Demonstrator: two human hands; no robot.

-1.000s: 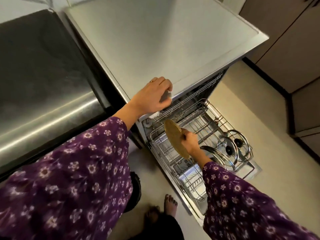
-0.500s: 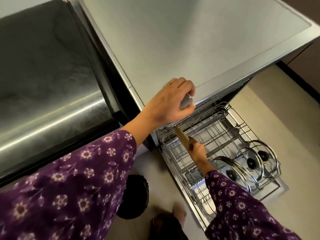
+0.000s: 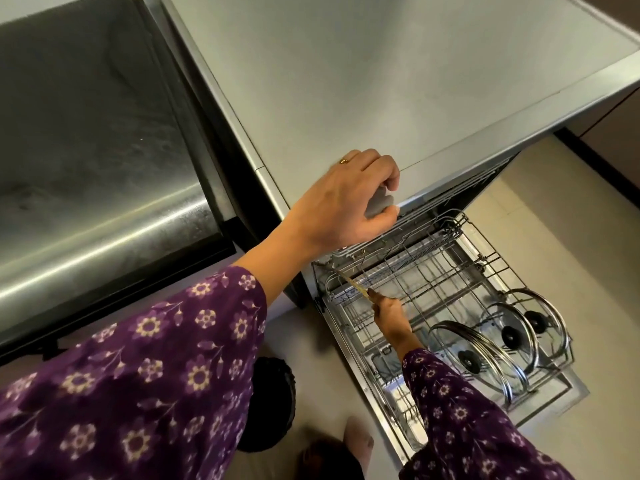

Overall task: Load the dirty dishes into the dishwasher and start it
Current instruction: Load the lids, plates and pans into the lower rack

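Fingers (image 3: pixel 376 304) of right hand (image 3: pixel 388 310) around plate (image 3: pixel 353 285), forearm low over rack (image 3: pixel 485 252).

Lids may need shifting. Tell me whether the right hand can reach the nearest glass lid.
Probably, once free: the right hand holds a gold plate; the lid stands beside its forearm, unobstructed.

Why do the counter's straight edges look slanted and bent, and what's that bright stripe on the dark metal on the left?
Head view: the wide-angle lens splays the edges of the counter. Head view: the stripe is glare off the steel surface. Head view: the right hand and its plate look slightly smeared, as does the foot at the bottom.
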